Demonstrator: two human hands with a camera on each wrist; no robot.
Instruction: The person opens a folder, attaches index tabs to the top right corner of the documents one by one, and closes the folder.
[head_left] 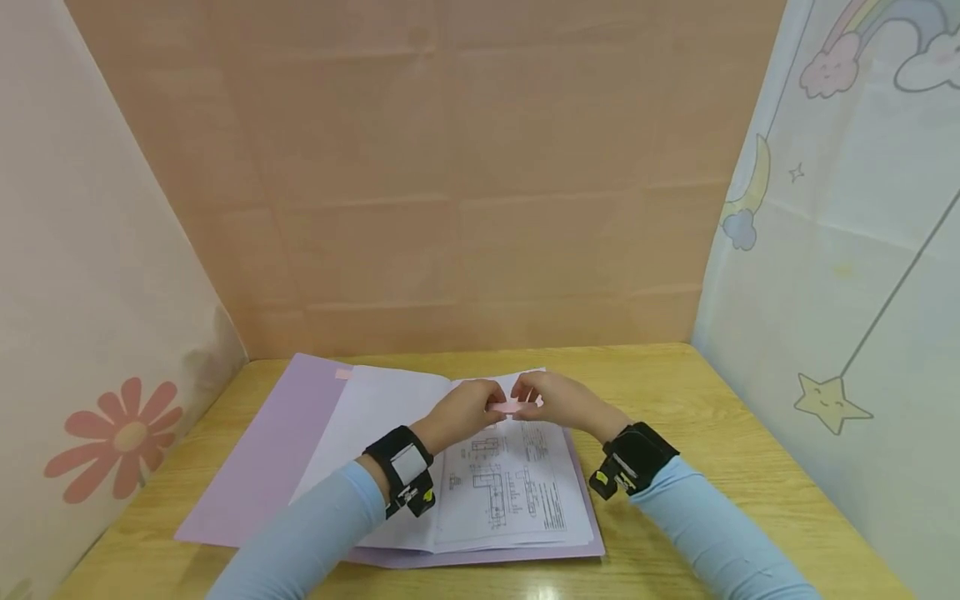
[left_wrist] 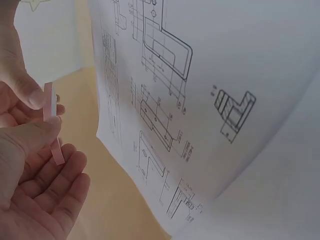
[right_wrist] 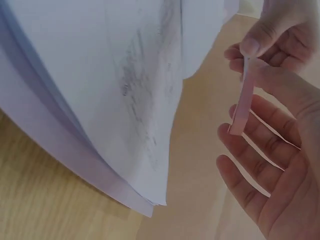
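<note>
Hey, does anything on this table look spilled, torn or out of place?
Nothing really stands out: I see no spill or tear. The open folder and its pages look intact where visible, and the left hand and right hand pinch a pink strip above them.

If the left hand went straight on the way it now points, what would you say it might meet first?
Apart from the pink strip it pinches, the left hand would most likely meet the right hand first, which faces it and pinches the same strip; exact depth is unclear.
</note>
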